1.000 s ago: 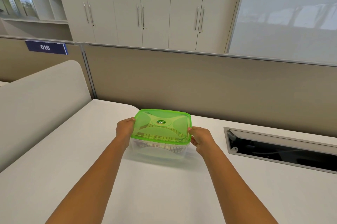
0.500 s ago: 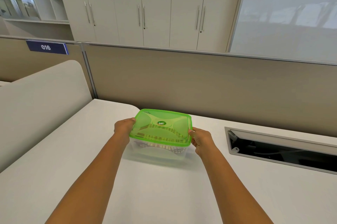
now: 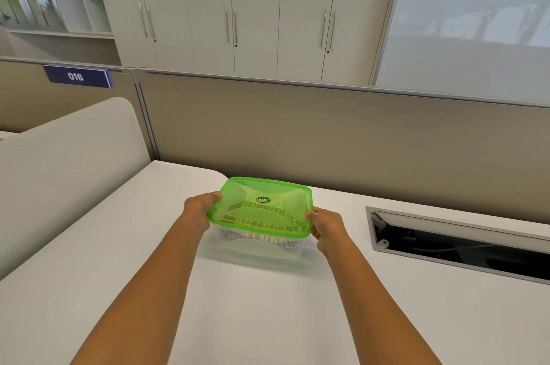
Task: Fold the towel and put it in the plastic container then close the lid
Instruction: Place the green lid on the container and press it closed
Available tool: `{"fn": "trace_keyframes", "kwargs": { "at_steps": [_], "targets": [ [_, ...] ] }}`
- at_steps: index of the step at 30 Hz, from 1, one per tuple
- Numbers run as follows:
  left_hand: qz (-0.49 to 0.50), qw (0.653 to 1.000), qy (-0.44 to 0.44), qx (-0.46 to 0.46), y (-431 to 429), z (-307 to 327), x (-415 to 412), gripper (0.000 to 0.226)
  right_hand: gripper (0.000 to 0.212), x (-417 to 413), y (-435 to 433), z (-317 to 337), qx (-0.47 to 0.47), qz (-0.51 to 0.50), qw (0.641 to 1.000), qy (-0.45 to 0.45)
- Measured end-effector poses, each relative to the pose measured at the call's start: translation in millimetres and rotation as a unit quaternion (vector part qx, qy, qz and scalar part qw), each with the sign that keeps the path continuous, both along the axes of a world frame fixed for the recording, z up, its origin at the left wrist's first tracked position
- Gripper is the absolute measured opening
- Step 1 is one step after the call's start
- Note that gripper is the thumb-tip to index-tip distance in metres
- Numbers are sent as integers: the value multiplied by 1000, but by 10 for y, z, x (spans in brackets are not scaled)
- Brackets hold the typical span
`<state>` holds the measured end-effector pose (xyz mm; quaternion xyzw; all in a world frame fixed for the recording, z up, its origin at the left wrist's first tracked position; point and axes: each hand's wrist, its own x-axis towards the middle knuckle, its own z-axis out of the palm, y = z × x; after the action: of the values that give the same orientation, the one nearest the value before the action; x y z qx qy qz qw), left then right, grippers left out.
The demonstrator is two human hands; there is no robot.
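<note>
My left hand (image 3: pixel 198 210) had its grip closed on the left edge of the lid (image 3: pixel 262 210), thumb up at the rim and the other fingers tucked under, out of sight. My right hand (image 3: pixel 326 223) did the same on the right edge, thumb on the rim near the front corner. Neither hand was open; both pinched the lid against the box wall.

The lid was green and see-through, and it sat squarely on the clear plastic box (image 3: pixel 256 245). Through both I could make out the striped towel (image 3: pixel 268 220), folded and lying inside, bulging up a little toward the lid.

The box stood on the white worktop (image 3: pixel 244 314), near its back, just in front of the beige partition (image 3: pixel 327 138). A cable slot (image 3: pixel 458 242) lay off to the right, well apart from the box.

I judged the job nearly done: only the sealing was left. To do it well I needed to press down evenly on both sides at once, then work round the corners, since I could not tell whether the far edge had seated. The towel's bulge might have pushed the middle up, so a firm press there would have helped too.
</note>
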<state>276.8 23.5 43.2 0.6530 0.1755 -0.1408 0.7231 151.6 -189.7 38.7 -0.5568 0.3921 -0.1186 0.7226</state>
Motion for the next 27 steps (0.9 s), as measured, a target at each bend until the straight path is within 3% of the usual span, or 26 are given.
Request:
{"fn": "trace_keyframes", "kwargs": {
  "at_steps": [12,21,27],
  "targets": [
    [7,1000,14,12,17,-28,11,40,22,1,-10,33,-6,10,1000,18],
    [7,998,-44,33,22,-58,-38,4,27,-3,6,24,-8,9,1000,15],
    [-32,982,-74,168,18,-10,-108,44,24,-6,38,28,-39,12,998,42]
  ]
}}
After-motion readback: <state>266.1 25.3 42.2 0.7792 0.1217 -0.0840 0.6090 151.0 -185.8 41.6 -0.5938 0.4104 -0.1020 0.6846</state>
